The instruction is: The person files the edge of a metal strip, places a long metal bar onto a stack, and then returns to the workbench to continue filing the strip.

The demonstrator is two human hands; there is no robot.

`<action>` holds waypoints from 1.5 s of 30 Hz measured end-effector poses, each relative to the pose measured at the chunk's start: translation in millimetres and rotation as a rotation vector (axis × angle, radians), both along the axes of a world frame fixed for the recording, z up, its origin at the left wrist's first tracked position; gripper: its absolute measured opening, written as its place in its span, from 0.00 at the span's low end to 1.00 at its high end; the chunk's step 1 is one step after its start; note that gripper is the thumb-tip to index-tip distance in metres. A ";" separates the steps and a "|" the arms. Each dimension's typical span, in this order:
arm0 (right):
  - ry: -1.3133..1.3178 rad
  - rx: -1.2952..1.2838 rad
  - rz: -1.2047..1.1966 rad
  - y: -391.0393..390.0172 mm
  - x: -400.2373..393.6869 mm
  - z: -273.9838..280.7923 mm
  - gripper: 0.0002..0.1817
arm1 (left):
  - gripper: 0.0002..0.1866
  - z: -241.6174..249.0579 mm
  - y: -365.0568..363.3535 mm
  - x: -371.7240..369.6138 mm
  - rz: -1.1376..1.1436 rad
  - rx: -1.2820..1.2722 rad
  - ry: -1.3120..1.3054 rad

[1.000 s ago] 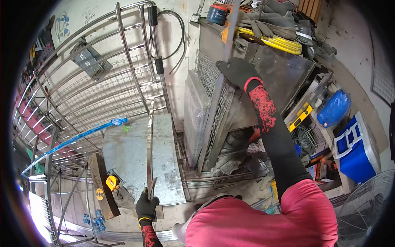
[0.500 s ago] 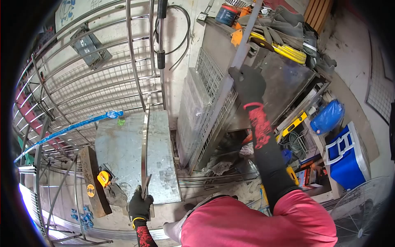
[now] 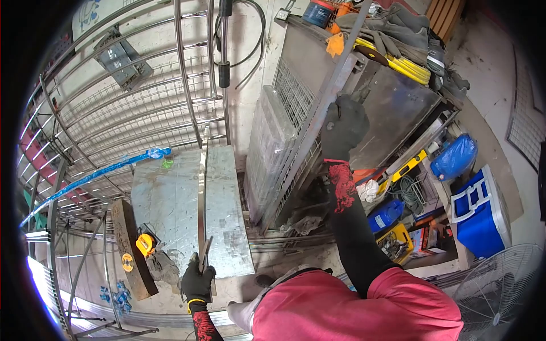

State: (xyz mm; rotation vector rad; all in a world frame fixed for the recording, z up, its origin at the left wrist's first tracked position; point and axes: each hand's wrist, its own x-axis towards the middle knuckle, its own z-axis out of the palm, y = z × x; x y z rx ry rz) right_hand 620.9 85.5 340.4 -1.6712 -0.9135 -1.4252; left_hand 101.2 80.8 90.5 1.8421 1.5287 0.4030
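Observation:
My left hand (image 3: 197, 282), in a black glove with a yellow cuff edge, is closed on the near end of a long shiny metal strip (image 3: 202, 193). A short grey metal piece (image 3: 206, 250) sticks up at the same fingers. The strip runs away from me over a scuffed grey metal sheet (image 3: 227, 216). My gloved right hand (image 3: 345, 128) is raised beside a long slanting grey metal bar (image 3: 333, 85). Its fingers look curled, and what they hold, if anything, is hidden. A yellow tape measure (image 3: 146, 244) lies left of the sheet by a wooden block (image 3: 128, 264).
Steel tube racks (image 3: 185, 74) stand at the left, with a blue-wrapped bar (image 3: 108, 173) across them. On the right are a metal cabinet (image 3: 392, 108) topped with gloves, a yellow level (image 3: 409, 167), a blue cooler (image 3: 483, 221) and a fan (image 3: 495, 290).
My right hand has moved down and slightly away from the slanting bar, which it gripped before. My left hand keeps its hold on the strip, barely shifted.

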 end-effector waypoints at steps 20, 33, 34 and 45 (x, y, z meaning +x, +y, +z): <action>0.034 -0.045 0.060 3.8 -9.4 -25.4 0.24 | 0.39 -14.7 -0.9 -1.2 0.010 0.120 0.113; 0.109 -0.437 0.746 -37.0 -77.6 -150.4 0.22 | 0.29 -23.0 -98.6 -79.0 0.855 -0.014 -0.393; 0.131 -0.453 0.803 -41.0 -78.8 -168.6 0.22 | 0.29 -14.4 -112.1 -82.7 0.969 -0.106 -0.485; 0.715 -0.805 1.183 -25.7 -126.4 -255.2 0.22 | 0.35 -40.8 -156.9 -54.0 0.988 -0.561 -1.022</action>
